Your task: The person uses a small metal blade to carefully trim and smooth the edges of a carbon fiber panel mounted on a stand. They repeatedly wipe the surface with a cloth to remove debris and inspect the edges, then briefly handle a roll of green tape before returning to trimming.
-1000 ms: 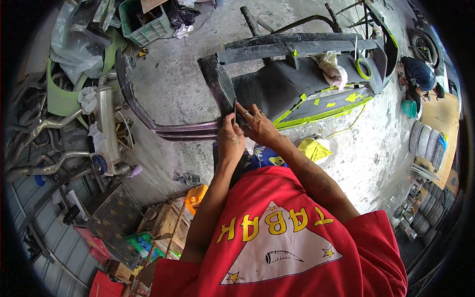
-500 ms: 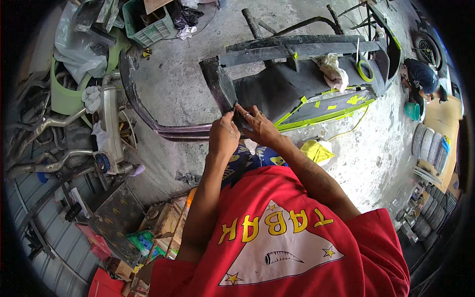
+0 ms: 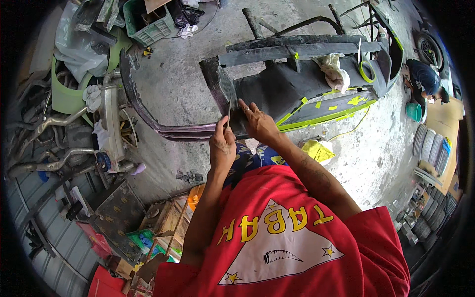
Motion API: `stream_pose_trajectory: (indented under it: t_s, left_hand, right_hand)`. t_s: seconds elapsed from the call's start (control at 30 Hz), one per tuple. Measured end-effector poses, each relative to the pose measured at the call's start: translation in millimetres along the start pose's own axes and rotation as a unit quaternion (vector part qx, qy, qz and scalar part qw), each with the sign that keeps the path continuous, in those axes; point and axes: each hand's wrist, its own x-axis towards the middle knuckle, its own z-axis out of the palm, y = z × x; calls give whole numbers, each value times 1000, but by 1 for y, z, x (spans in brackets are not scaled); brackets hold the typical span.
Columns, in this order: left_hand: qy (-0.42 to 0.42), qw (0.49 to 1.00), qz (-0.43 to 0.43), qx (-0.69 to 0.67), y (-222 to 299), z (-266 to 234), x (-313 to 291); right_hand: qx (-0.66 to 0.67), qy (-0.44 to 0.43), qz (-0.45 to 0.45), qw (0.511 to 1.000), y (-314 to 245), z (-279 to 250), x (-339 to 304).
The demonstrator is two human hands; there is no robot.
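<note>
A dark grey car bumper (image 3: pixel 264 94) lies across the stand in front of me, with yellow-green masking tape along its near edge. At its left end, my left hand (image 3: pixel 223 147) is closed around a thin, narrow blade-like tool (image 3: pixel 229 110), the index finger stretched along it. The tool's tip points away from me, by the mesh-patterned end; its exact kind is too small to tell. Just right of it, my right hand (image 3: pixel 261 124) lies on the bumper with fingers extended and holds nothing. A tape roll (image 3: pixel 366 72) and a whitish cloth (image 3: pixel 334 73) rest on the bumper.
Exhaust pipes and a silver muffler (image 3: pixel 113 123) are piled at left, near a green crate (image 3: pixel 148 29). A curved dark trim piece (image 3: pixel 143 111) lies on the floor. At right, a person (image 3: pixel 423 76) crouches by a teal bucket (image 3: pixel 412 112) and stacked tires (image 3: pixel 429 143).
My left hand has drawn back slightly toward me, and the thin tool now shows above its fingers. My right hand has shifted a little to the right, apart from the left.
</note>
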Motion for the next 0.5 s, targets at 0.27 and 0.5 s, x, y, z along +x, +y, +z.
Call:
stream_pose_trajectory:
  t_s: [0.27, 0.5]
  left_hand:
    - [-21, 999, -5, 40, 11, -19, -12]
    - [-63, 996, -23, 64, 22, -27, -9]
  right_hand:
    - [137, -26, -73, 987, 6, -6, -11]
    - [467, -48, 132, 873, -4, -5, -31]
